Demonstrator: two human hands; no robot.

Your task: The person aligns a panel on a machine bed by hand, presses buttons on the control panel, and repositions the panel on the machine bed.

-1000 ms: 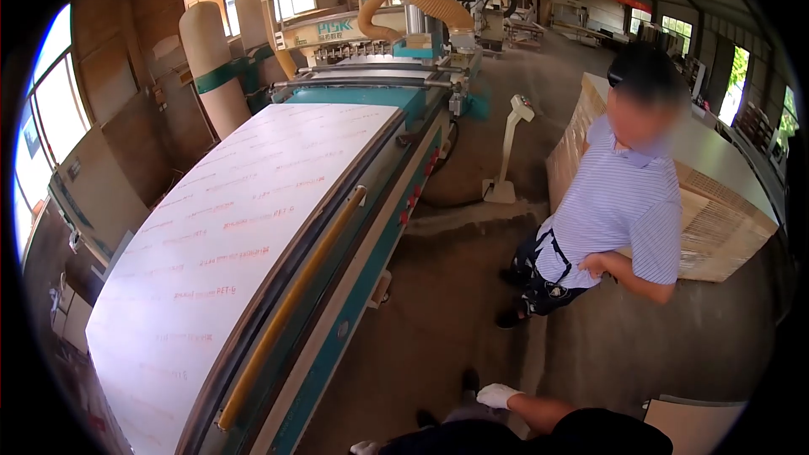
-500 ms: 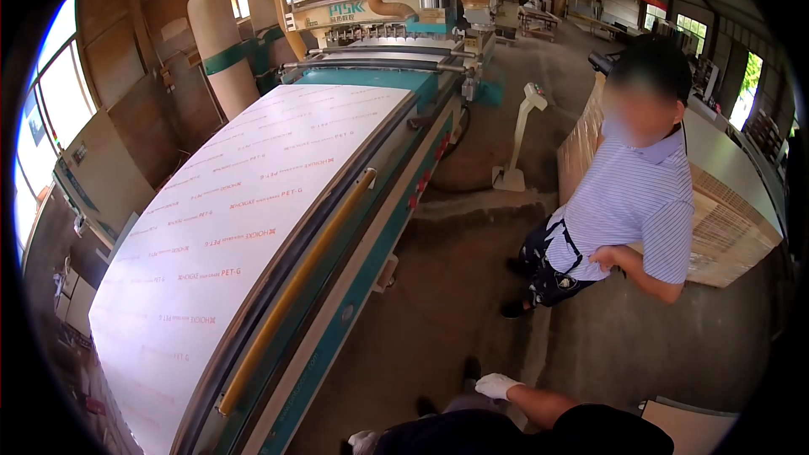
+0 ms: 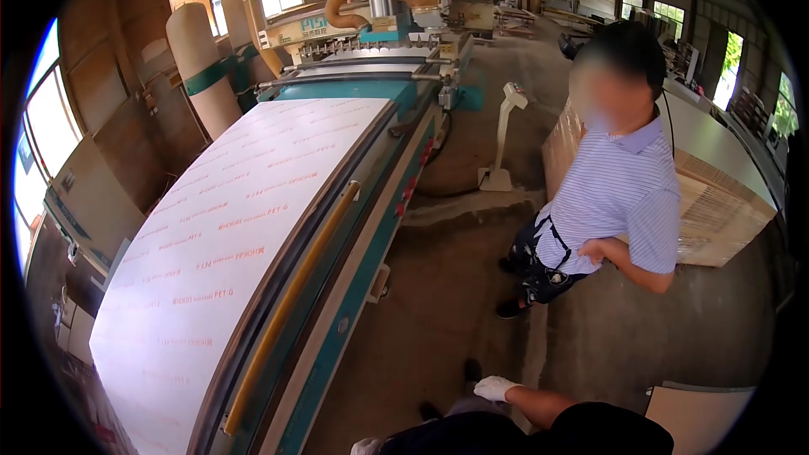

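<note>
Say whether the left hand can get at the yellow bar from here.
Probably yes: the left hand is on the same side of the machine as the yellow bar, and nothing visible seems to block the way.

Two hands (image 3: 495,388) — one co-worker (image 3: 619,198); one printed sheet (image 3: 227,244).

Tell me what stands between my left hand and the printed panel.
Between your left hand and the printed panel run the machine's teal side frame, a yellow bar and a dark strip beside the panel.

Striped-shirted person (image 3: 619,194) beside wrapped stack (image 3: 716,206); pale pedestal (image 3: 503,139) nearby.
</note>
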